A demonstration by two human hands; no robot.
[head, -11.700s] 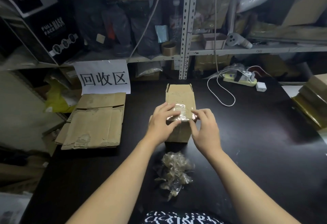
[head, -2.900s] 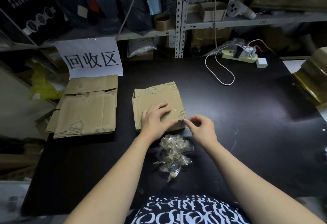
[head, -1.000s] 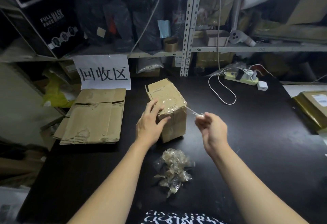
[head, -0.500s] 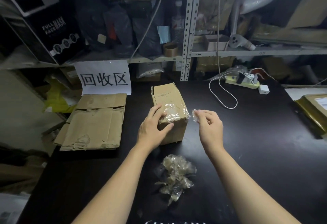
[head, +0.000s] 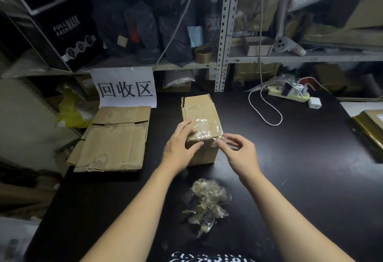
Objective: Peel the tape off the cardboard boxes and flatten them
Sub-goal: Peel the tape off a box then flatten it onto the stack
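A small brown cardboard box stands on the black table, with clear tape over its near top edge. My left hand grips the box's near left corner, fingers on top and thumb on the front face. My right hand is at the near right corner and pinches a crumpled end of the tape between thumb and fingers. A wad of peeled tape lies on the table in front of the box.
A stack of flattened cardboard lies at the left under a white paper sign. A power strip with a white cable sits at the back right. Tape-wrapped boxes are at the right edge. Cluttered shelves stand behind.
The box was lying flat, then was stood up again. My right hand pulled a tape strand out to the right a second ago and has come back to the box's near right corner.
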